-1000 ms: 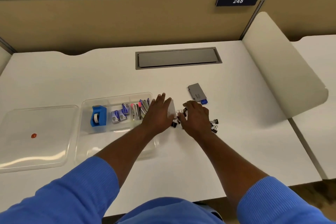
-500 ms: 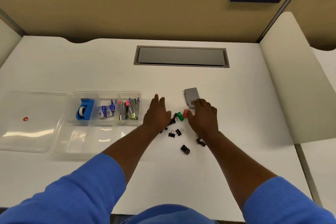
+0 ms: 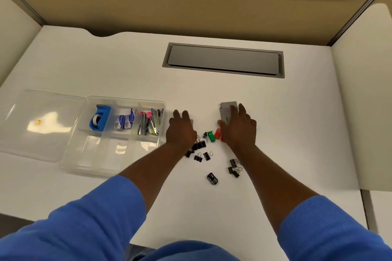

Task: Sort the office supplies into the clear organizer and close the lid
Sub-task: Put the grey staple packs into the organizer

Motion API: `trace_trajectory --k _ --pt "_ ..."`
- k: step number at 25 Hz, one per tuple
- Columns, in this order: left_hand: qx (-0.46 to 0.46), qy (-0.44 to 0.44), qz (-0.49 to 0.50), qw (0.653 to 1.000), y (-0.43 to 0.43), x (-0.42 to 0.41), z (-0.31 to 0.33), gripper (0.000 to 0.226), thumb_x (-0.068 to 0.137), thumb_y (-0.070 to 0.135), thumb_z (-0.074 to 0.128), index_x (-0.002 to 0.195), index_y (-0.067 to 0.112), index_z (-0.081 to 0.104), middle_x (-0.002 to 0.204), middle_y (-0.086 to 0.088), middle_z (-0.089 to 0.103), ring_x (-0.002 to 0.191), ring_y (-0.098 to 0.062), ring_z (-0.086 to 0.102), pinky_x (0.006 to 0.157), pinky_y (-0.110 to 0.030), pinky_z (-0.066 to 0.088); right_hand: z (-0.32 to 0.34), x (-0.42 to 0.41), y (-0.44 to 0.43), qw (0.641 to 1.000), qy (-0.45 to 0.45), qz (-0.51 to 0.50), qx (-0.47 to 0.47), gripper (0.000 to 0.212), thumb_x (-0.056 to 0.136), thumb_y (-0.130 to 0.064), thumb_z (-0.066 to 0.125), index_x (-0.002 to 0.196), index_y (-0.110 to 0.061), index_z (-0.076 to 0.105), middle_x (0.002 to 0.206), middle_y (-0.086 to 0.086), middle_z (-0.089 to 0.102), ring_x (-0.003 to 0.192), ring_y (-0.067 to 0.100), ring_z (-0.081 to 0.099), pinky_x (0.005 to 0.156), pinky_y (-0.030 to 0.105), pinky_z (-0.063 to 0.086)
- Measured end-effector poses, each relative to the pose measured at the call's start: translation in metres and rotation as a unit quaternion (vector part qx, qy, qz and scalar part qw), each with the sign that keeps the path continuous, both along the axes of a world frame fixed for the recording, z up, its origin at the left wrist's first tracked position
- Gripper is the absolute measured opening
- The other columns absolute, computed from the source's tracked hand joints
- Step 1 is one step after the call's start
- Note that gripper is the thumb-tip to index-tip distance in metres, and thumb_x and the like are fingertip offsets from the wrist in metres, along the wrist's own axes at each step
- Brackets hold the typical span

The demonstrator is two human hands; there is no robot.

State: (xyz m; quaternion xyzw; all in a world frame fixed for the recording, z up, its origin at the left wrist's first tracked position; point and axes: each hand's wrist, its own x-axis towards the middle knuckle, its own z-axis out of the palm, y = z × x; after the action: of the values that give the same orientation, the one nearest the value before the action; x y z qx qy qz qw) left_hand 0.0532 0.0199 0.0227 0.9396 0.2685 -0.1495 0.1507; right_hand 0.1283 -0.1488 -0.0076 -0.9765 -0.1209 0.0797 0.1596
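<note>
The clear organizer (image 3: 63, 163) lies open at the left, its lid (image 3: 21, 137) flat beside it. A blue tape dispenser (image 3: 100, 119), small staple boxes (image 3: 125, 122) and coloured clips (image 3: 150, 122) fill its far compartments; the near ones look empty. My left hand (image 3: 181, 131) rests palm down just right of the organizer, over a small grey piece (image 3: 192, 122) that is mostly hidden. My right hand (image 3: 238, 127) lies on a grey box (image 3: 227, 107), thumb at its side. Black binder clips (image 3: 199, 146), a green clip (image 3: 210, 135) and a red clip (image 3: 218, 133) are scattered between my hands.
More black clips (image 3: 234, 167) and a larger black clip (image 3: 212, 178) lie nearer me. A grey cable hatch (image 3: 223, 62) is set into the white desk behind. A cream partition (image 3: 364, 91) bounds the right side. A small orange spot (image 3: 38, 122) shows on the lid.
My hands have spread apart, uncovering the loose binder clips on the desk. My right hand has reached onto the grey box. The view has tilted and closed in.
</note>
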Motion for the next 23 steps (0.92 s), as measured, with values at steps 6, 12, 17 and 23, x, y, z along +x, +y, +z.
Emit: trace_trajectory --k 6,12,17,23 --pt "-0.074 -0.044 0.002 0.996 0.001 -0.005 -0.008 0.087 0.081 0.038 0.075 0.148 0.011 0.027 0.156 -0.013 0.02 0.137 -0.031 0.032 0.102 -0.046 0.045 -0.003 0.007 0.002 0.999 -0.011 0.014 -0.027 0.068 0.088 -0.046 0.06 0.143 -0.012 0.038 0.138 0.015 0.05 0.117 0.035 0.052 0.094 0.046 0.044" --pt "-0.019 -0.044 0.022 0.999 -0.006 -0.004 -0.014 0.066 0.075 0.043 0.075 0.124 0.008 0.047 0.121 -0.012 0.05 0.115 -0.029 0.048 0.083 -0.04 0.049 0.001 0.008 0.002 1.0 0.009 0.002 0.003 0.068 0.081 -0.037 0.066 0.138 -0.008 0.044 0.131 0.015 0.053 0.113 0.034 0.05 0.087 0.044 0.047" --pt "-0.021 -0.031 0.018 0.999 -0.007 0.002 -0.012 0.073 0.07 0.047 0.08 0.123 0.008 0.048 0.12 -0.013 0.048 0.115 -0.029 0.045 0.089 -0.042 0.049 0.004 0.007 -0.003 1.0 0.006 0.002 0.001 0.063 0.078 -0.034 0.067 0.133 -0.008 0.049 0.129 0.014 0.052 0.113 0.034 0.048 0.085 0.042 0.046" --pt "-0.035 -0.029 0.016 0.999 -0.006 0.006 -0.011 0.071 0.074 0.043 0.079 0.125 0.006 0.047 0.124 -0.015 0.047 0.117 -0.031 0.044 0.094 -0.042 0.047 0.004 0.011 -0.005 0.999 0.036 -0.011 0.018 0.07 0.085 -0.039 0.071 0.141 -0.011 0.041 0.135 0.013 0.053 0.115 0.034 0.055 0.092 0.044 0.049"
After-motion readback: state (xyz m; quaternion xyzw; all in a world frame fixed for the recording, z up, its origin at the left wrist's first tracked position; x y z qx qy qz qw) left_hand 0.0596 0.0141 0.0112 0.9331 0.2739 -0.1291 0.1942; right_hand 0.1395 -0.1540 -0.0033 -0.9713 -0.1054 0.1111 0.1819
